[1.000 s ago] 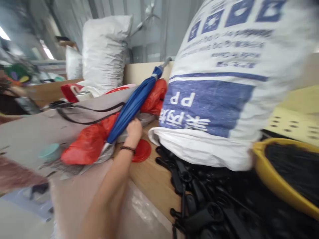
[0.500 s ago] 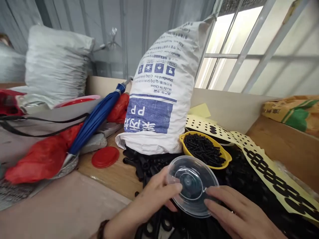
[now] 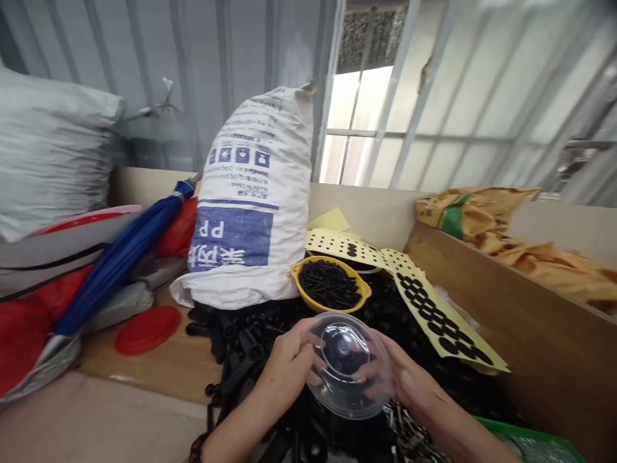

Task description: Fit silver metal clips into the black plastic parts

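Observation:
A round clear plastic bowl [image 3: 344, 392] is held between my two hands, tilted over a heap of black plastic parts [image 3: 245, 347]. My left hand [image 3: 292, 357] is closed on its left edge, with some fingertips showing through the plastic. My right hand [image 3: 402, 370] grips the right side, its fingers seen through the bowl from behind. Just beyond stands a yellow basin [image 3: 365, 292] full of short black rods [image 3: 330, 283]. Small shiny metal pieces [image 3: 409, 431] lie below my right hand.
A white woven sack [image 3: 255, 193] stands behind the heap. To the left lie a red lid [image 3: 147, 329] and a folded blue umbrella [image 3: 123, 257]. Yellow sheets with black discs [image 3: 434, 315] run along the right, beside a wooden board [image 3: 520, 308]. A green tray [image 3: 535, 437] sits lower right.
The view has swung to the right, bringing the green tray into sight. My right hand has moved from the near right rim to around the bowl's far right side. Both hands stay on the bowl.

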Demonstrator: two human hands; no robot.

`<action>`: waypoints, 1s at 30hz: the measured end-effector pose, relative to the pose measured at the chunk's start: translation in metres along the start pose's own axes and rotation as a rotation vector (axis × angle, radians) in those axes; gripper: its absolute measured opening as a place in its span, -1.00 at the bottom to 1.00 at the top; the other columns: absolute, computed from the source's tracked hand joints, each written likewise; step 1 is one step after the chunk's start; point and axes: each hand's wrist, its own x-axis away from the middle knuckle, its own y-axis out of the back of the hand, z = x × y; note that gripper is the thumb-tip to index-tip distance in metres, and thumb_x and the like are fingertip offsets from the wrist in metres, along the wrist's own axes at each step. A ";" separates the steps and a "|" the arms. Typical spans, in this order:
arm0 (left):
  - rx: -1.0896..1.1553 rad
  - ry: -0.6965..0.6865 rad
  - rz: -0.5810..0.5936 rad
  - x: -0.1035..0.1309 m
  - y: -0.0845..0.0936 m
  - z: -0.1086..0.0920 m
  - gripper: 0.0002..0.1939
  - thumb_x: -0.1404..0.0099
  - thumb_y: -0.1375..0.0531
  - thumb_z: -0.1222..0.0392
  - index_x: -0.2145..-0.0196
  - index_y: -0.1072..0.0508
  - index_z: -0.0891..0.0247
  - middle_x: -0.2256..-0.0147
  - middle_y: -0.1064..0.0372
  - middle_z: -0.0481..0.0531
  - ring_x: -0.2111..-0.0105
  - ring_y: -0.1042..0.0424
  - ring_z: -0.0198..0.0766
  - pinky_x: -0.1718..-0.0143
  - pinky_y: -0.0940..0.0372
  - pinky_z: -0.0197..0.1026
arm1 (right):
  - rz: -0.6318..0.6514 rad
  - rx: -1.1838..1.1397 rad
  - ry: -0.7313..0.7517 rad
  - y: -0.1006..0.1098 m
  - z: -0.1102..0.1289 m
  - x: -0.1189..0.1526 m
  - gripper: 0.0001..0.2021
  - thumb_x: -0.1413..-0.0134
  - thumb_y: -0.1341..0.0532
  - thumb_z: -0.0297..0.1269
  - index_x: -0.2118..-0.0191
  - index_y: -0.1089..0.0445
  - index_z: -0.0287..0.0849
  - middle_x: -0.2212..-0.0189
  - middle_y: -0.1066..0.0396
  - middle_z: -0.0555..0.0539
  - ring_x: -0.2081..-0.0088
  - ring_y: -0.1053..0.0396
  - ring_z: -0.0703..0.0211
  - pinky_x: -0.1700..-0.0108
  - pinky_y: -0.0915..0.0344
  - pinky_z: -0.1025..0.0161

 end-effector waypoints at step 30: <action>0.408 0.439 0.293 0.037 -0.158 0.028 0.18 0.28 -0.46 -0.07 -0.24 -0.05 0.29 0.48 -0.48 0.08 0.51 -0.42 -0.08 0.60 -0.22 -0.24 | -0.265 -0.730 0.101 0.052 0.011 0.170 -0.48 0.14 -0.34 -0.28 -0.02 -0.35 -0.28 0.34 -0.49 -0.12 0.42 -0.45 0.22 0.33 -0.30 0.30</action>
